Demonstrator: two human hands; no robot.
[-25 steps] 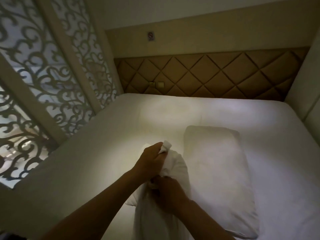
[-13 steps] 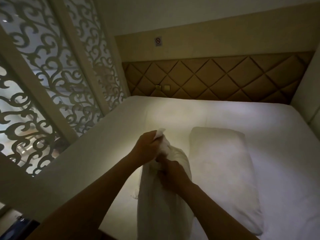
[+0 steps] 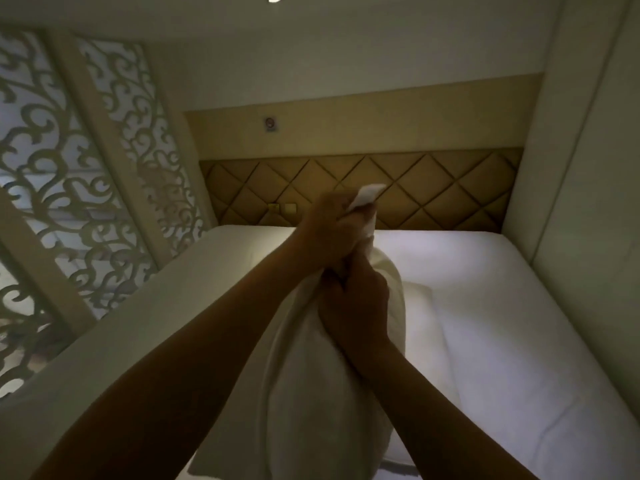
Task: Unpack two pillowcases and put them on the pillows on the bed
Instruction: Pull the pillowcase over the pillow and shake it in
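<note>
Centre frame: a white pillowcase (image 3: pixel 311 393) with a pillow bulking inside it is held upright above the bed (image 3: pixel 536 278). The left hand (image 3: pixel 332 230) is clenched on the bunched top corner in front of the headboard (image 3: pixel 433 188), and the right hand (image 3: pixel 356 306) is fisted round the gathered cloth just beneath. A second pillow (image 3: pixel 491 368) lies flat on the mattress at right; whether it is cased cannot be told in this light. Judged stage: the first pillow is being settled into its case, so at least seating, closing and laying it down remain.
</note>
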